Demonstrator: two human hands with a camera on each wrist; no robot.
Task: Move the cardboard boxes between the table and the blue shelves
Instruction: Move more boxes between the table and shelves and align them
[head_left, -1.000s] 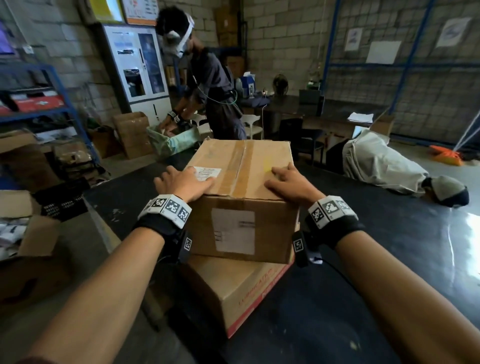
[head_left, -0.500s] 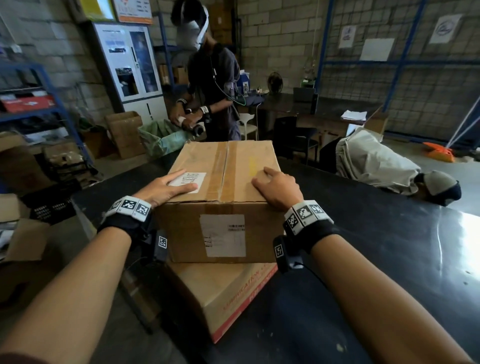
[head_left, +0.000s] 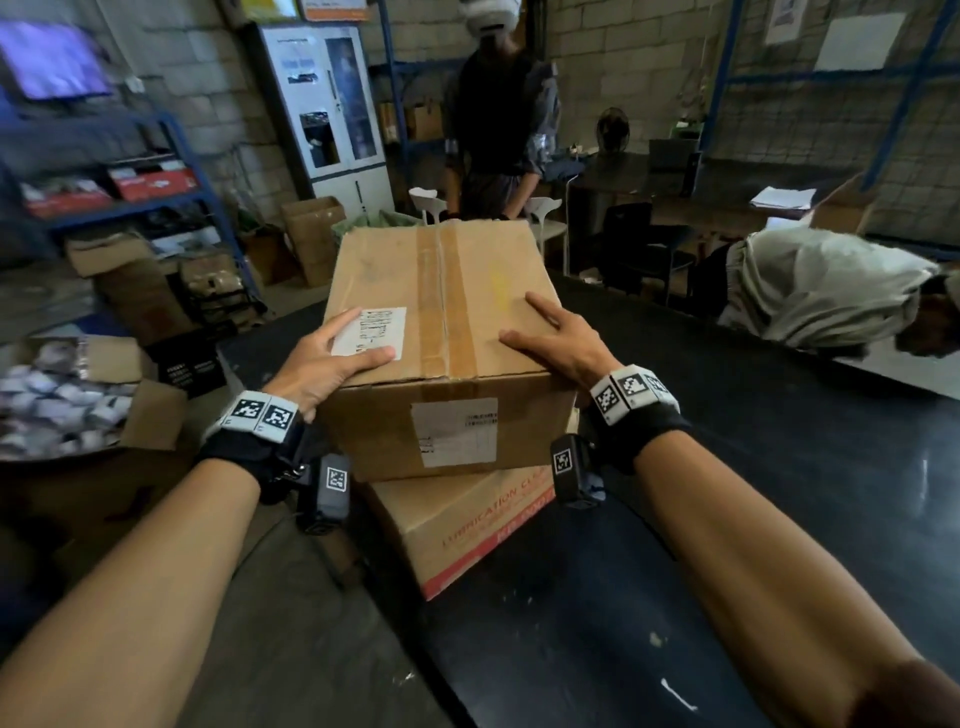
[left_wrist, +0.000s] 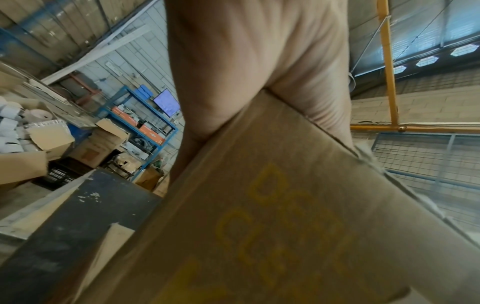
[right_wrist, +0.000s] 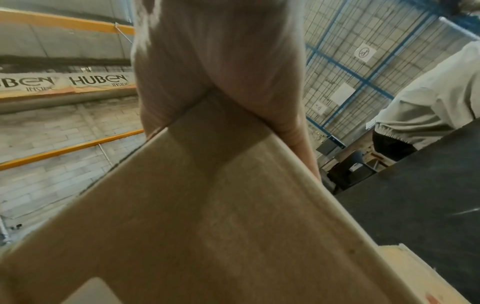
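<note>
A taped brown cardboard box (head_left: 447, 332) sits on top of a second, flatter cardboard box with red print along its lower edge (head_left: 467, 525), and that one lies at the near corner of a black table (head_left: 779, 493). The person's left hand (head_left: 327, 364) rests over the upper box's near left top corner, fingers straight, thumb lying along the near edge and fingertips on a white paper label (head_left: 371, 331). The right hand (head_left: 558, 340) lies over the near right top corner in the same way, its fingers spread flat on the cardboard. Both wrist views show a palm pressed against a box corner; the fingers themselves are hidden there. Blue metal shelves (head_left: 171, 202) holding red and grey cartons stand to the left, well apart from the table. Beyond the far side of the stack stands another person in dark clothes (head_left: 498, 135). At the right, someone in a pale grey top (head_left: 815, 291) leans over the table.
</note>
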